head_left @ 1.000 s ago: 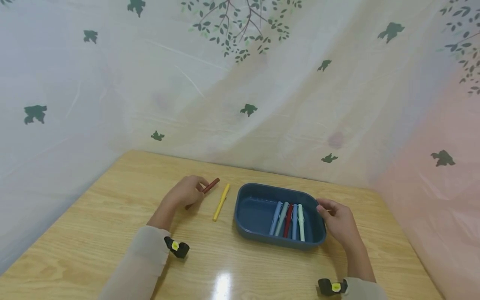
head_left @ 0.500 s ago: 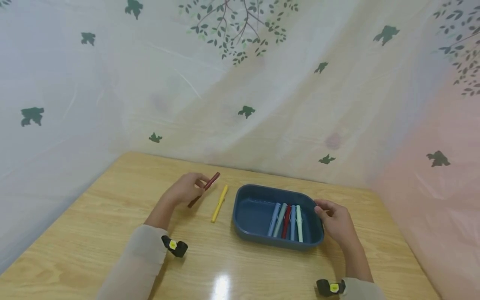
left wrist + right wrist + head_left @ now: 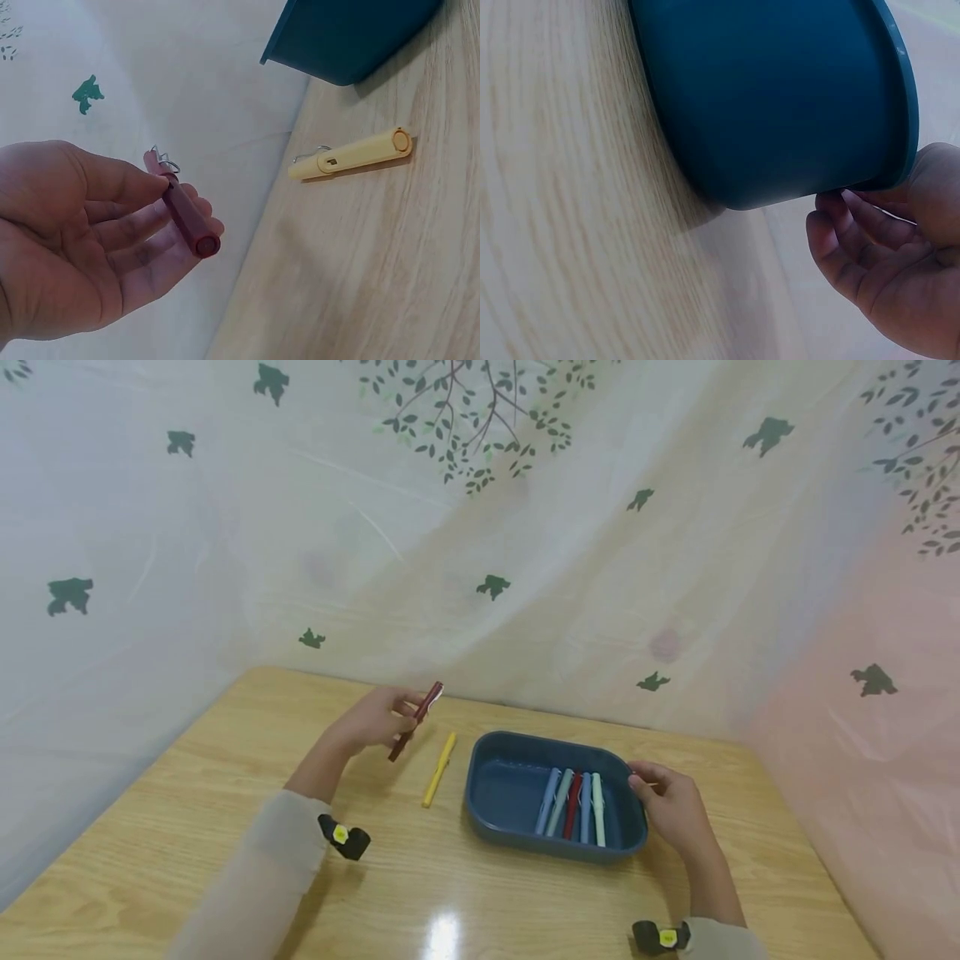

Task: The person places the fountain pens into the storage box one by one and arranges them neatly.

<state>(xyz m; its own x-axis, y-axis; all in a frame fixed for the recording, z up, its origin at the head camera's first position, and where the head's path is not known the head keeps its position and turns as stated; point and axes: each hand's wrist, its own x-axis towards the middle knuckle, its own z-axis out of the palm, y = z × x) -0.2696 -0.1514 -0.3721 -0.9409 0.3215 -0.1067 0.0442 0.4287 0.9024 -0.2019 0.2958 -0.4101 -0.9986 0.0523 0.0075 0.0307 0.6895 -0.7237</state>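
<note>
My left hand (image 3: 375,717) pinches a dark red pen (image 3: 432,695) between thumb and fingers, held above the table at the left. The left wrist view shows the pen's (image 3: 191,219) wire clip and round end. Just right of that hand, a yellow pen (image 3: 438,772) lies on the wood. A dark blue rectangular tub (image 3: 498,797) stands farther right. In its right half several pens lie side by side: blue, grey-green, red (image 3: 572,806) and pale green (image 3: 598,810). My right hand (image 3: 678,802) grips the tub's right end, thumb at the rim and fingers curled beneath it.
The light wooden table (image 3: 375,893) carries everything. Behind it hangs a pale curtain (image 3: 375,568) printed with leaves and birds, meeting the table's back edge. Black wrist cameras (image 3: 345,837) sit on both sleeves.
My left hand has picked the dark red pen up off the table, raising it and tilting it steeper. My right hand keeps its place on the tub; the yellow pen stays where it was.
</note>
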